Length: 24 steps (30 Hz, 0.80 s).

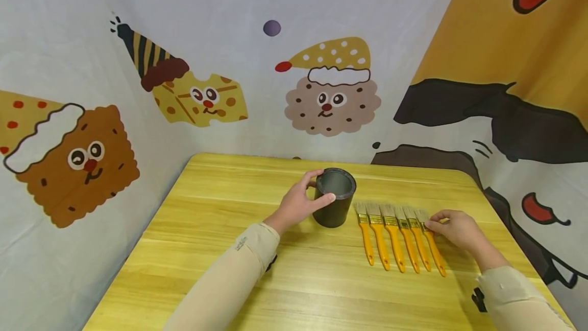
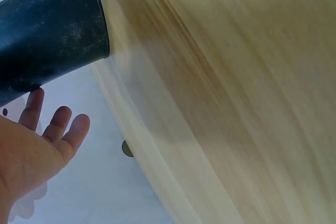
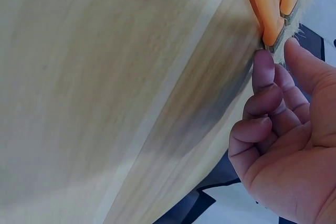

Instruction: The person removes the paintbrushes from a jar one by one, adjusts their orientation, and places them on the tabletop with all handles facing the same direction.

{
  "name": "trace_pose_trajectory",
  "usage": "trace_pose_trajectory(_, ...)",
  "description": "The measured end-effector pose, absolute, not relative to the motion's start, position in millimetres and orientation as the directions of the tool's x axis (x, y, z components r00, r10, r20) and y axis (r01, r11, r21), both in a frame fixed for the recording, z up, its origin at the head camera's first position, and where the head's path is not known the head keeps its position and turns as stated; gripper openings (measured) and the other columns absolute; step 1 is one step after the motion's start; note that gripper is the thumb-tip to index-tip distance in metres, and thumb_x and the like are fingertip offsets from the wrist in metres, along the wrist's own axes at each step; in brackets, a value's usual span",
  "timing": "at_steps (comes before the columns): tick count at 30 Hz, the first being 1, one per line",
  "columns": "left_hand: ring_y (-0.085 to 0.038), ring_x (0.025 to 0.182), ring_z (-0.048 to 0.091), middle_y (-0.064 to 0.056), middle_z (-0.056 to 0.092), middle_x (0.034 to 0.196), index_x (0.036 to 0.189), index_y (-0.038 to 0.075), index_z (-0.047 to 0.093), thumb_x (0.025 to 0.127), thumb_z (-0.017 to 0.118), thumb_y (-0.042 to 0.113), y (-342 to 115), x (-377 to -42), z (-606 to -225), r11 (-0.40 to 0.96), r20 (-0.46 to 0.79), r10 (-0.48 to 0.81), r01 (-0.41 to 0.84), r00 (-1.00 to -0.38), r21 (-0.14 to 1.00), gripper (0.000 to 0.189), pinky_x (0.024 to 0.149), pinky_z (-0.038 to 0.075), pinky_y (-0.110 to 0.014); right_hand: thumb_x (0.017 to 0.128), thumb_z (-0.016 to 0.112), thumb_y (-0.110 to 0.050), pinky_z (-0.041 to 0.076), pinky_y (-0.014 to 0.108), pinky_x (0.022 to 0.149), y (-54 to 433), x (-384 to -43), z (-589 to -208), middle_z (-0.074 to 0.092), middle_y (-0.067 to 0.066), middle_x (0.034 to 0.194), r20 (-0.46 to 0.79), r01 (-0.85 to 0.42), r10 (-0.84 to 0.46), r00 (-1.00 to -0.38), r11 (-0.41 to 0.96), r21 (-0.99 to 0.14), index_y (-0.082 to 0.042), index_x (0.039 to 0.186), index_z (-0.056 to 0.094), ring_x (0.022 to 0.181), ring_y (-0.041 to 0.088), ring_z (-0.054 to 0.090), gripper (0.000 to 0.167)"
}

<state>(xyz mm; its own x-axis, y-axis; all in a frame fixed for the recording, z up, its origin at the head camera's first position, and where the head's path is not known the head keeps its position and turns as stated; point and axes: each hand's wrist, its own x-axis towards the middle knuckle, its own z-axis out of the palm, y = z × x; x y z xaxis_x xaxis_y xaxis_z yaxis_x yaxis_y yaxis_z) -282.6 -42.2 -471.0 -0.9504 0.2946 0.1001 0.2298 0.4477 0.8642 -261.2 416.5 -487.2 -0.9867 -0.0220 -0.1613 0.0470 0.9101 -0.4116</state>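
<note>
A black, open-topped cylindrical cup point(image 1: 332, 211) stands on the table, also seen from the side as a dark cup point(image 2: 52, 30) in the left wrist view. My left hand point(image 1: 300, 203) grips it near the rim, thumb on the near side and forefinger behind; the other fingers spread beneath in the wrist view. Several paintbrushes point(image 1: 390, 223) with orange handles, brassy ferrules and pale bristles lie side by side, bristles away from me. My right hand point(image 1: 459, 229) pinches the rightmost paintbrush point(image 1: 434, 249) at its ferrule, the other fingers curling beside it point(image 3: 283, 140).
The yellow wood-grain table point(image 1: 206, 208) has its far edge close to a white cloth backdrop point(image 1: 206, 24) printed with cartoon biscuits and cheese. The cup stands just left of the brush row. A black strap piece point(image 1: 479, 300) shows under my right sleeve.
</note>
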Motion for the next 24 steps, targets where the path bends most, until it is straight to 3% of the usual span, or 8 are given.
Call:
trace_pose_trajectory(7,-0.039,0.14,0.059,-0.005,0.06,0.152,0.162,0.048,0.037,0.093,0.072,0.07,-42,-282,-473,0.47,0.114,0.263,0.23,-0.958,0.852,0.08,0.109,0.052,-0.062,0.1,0.073,-0.052,0.057,0.049,0.08,418,-261,-487,0.071,0.032,0.12,-0.172,0.052,-0.023,-0.985,0.906,-0.419,0.003,0.119,0.072,0.096,0.035,0.069,0.059)
trace_pose_trajectory(13,-0.042,0.142,0.057,-0.006,0.06,0.152,0.163,0.045,0.037,0.093,0.072,0.07,-41,-281,-471,0.476,0.131,0.253,0.241,-0.959,0.846,0.082,0.109,0.051,-0.064,0.102,0.072,-0.048,0.059,0.049,0.079,418,-259,-483,0.076,0.024,0.111,-0.174,0.055,-0.025,-0.984,0.897,-0.438,0.004,0.119,0.071,0.094,0.031,0.072,0.055)
trace_pose_trajectory(19,-0.037,0.144,0.056,-0.004,0.057,0.157,0.165,0.048,0.031,0.09,0.072,0.075,-49,-281,-475,0.503,0.145,0.262,0.264,-0.954,0.823,0.09,0.108,0.052,-0.063,0.103,0.072,-0.047,0.059,0.048,0.08,417,-258,-482,0.079,0.015,0.102,-0.188,0.062,-0.027,-0.982,0.889,-0.453,0.005,0.121,0.07,0.091,0.026,0.074,0.055)
trace_pose_trajectory(24,-0.032,0.145,0.056,0.0,0.054,0.162,0.166,0.045,0.033,0.09,0.071,0.076,-74,-282,-480,0.588,0.159,0.256,0.284,-0.954,0.757,0.091,0.112,0.05,-0.061,0.102,0.072,-0.049,0.058,0.045,0.078,418,-259,-482,0.078,0.018,0.104,-0.191,0.072,-0.016,-0.982,0.892,-0.447,0.005,0.121,0.07,0.091,0.026,0.072,0.057)
